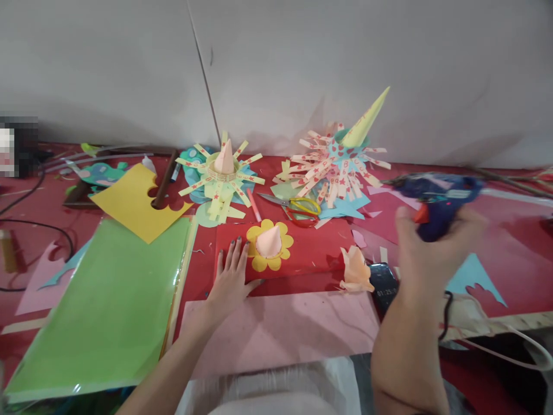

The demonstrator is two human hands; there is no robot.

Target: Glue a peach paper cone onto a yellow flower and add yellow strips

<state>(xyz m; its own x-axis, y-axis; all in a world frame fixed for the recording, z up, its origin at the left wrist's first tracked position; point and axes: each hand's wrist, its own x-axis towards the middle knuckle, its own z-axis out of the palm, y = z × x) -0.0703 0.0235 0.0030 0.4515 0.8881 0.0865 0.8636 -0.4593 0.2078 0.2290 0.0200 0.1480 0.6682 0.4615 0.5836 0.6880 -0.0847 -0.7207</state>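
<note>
Pressing flat, left hand [231, 276] fingers spread on red card [302, 253], right hand [425, 248] gripping blue glue gun [436, 202], yellow paper flower [268, 246] beside.

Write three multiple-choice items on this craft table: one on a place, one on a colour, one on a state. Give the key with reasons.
1. Where does the left hand rest?
A. on the red sheet
B. on the scissors
C. on the green sheet

2. What colour is the flower under the small cone?
A. blue
B. yellow
C. green

3. How is the glue gun held?
A. lying flat on the table
B. raised in the right hand
C. tucked under paper

Key: 1 A, fingers spread flat on red; 2 B, yellow petals; 3 B, hand grips it above the table.
</note>
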